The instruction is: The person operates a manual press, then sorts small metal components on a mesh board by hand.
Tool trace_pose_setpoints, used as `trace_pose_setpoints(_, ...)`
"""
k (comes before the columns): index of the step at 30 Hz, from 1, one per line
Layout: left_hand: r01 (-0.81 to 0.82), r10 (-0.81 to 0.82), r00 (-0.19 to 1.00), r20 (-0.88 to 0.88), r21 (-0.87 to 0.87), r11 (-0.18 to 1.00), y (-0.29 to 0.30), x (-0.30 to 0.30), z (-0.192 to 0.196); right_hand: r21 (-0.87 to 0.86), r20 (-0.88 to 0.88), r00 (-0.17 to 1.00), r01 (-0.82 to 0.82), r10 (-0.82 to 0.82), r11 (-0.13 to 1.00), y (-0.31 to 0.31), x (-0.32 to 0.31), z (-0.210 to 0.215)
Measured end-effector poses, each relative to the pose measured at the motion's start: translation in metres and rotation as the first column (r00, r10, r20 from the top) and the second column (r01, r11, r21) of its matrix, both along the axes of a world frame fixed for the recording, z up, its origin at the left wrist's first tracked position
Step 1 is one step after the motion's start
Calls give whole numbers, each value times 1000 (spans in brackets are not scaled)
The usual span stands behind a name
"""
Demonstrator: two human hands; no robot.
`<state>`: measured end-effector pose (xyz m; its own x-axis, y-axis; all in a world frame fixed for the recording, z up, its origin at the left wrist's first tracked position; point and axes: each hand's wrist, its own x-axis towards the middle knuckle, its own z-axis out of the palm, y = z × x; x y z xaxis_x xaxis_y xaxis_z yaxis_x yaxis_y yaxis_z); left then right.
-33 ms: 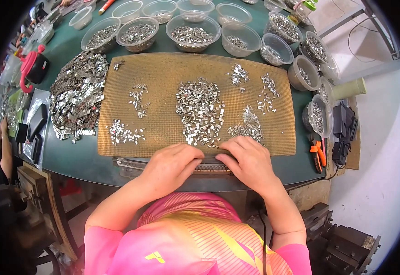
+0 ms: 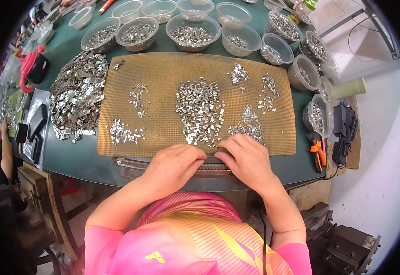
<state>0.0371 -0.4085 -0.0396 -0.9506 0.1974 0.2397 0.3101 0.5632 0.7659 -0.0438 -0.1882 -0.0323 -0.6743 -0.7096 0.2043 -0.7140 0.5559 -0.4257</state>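
Resting at mat (image 2: 163,91) edge, left hand (image 2: 172,166), right hand (image 2: 248,160) (fingers curled, grip unclear), metal clips (image 2: 200,112) beyond.

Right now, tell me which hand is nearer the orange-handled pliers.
Right. The right hand rests at the brown mat's near edge, with the orange-handled pliers off to its right on the table. The left hand lies farther left, beyond the right one.
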Motion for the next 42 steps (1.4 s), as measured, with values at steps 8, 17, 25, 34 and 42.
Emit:
trace_pose_setpoints(8,127,-129,988,-82,-25,992,32,-9,-8,-5,-35,999,15,-15,1000,-2,-4,-11)
trace_pose_setpoints(17,122,-122,991,-63,-16,992,25,-9,-6,-120,68,993,-93,101,988,25,7,5)
trace_pose_setpoints(25,-19,8,995,-96,-114,993,-7,-18,1,-113,28,992,-116,120,987,25,15,6)
trace_pose_setpoints(34,48,-87,992,-96,-354,934,7,-35,-6,-7,-44,996,84,-84,996,-6,-4,-7)
trace_pose_setpoints(42,92,-163,977,-136,-421,902,8,-42,-8,7,-64,997,32,-31,999,-2,-13,-9)
